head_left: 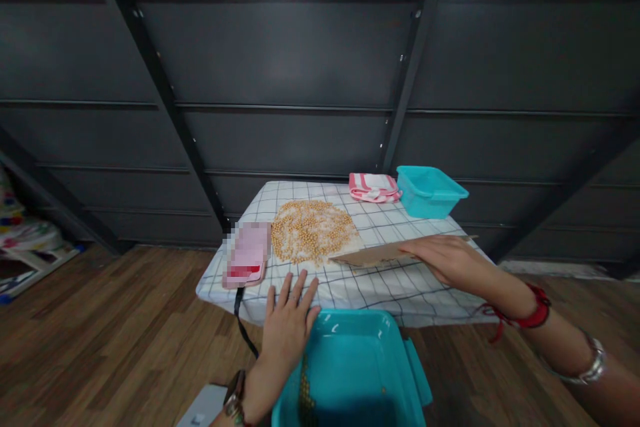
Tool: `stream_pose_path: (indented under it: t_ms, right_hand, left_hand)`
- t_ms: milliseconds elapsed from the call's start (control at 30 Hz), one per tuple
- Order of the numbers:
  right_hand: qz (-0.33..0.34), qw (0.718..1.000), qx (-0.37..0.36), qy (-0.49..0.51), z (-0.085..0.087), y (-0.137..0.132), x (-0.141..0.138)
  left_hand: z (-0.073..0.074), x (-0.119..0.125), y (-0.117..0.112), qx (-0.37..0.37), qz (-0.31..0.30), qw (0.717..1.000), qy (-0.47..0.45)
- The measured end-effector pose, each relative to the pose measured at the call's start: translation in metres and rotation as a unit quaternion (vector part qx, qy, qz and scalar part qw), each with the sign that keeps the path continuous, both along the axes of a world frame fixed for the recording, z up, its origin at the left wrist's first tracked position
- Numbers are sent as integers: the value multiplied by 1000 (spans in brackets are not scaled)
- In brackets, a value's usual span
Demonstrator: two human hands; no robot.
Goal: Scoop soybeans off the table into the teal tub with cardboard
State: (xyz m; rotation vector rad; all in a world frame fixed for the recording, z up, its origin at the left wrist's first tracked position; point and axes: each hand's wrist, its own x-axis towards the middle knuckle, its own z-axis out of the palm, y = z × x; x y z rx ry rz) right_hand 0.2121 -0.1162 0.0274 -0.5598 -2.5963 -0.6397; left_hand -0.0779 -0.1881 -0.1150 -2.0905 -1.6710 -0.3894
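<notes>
My right hand (447,260) grips a flat piece of brown cardboard (373,256), whose far end touches the near right edge of a spread of yellow round beans (313,230). White grains or powder lie among the beans; which, I cannot tell. My left hand (287,320) is flat with fingers spread, over the table's front edge, and holds nothing. Beside and below it is a large teal bin (350,347), with greenish-yellow beans (306,383) along its left inner side. The pink phone (247,253), partly pixelated, lies left of the bean spread.
A white checked cloth (280,192) covers the small table. At its back right stand a turquoise basin (431,190) and a folded pink-and-white towel (374,187). A black strap (244,327) hangs from the front edge. Dark metal panels (300,47) rise behind; a grey device (205,407) is low left.
</notes>
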Motion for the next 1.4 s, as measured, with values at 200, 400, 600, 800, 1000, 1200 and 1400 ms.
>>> stream_pose_path:
  t_ms: [200, 400, 600, 800, 1000, 1200, 1400]
  right_hand:
    - [-29, 999, -10, -22, -2, -2, 18]
    - [-32, 999, -8, -37, -7, 9, 11]
    - [-47, 998, -15, -27, -5, 20, 11]
    - [-9, 999, -16, -50, 3, 3, 7]
    - [1, 998, 13, -66, -3, -1, 1]
    - [6, 998, 15, -53, -16, -9, 16]
    - [-10, 998, 6, -60, -21, -20, 19]
  left_hand:
    - [1, -1, 1, 4, -1, 1000, 2]
    - [0, -1, 0, -8, -3, 1000, -10]
    - [-2, -2, -1, -1, -4, 1000, -20]
    - [0, -1, -1, -1, -5, 1000, -13]
    - [-2, -1, 0, -2, -3, 1000, -16]
    - [-1, -1, 0, -8, 0, 1000, -9]
    - [0, 1, 0, -5, -2, 1000, -7]
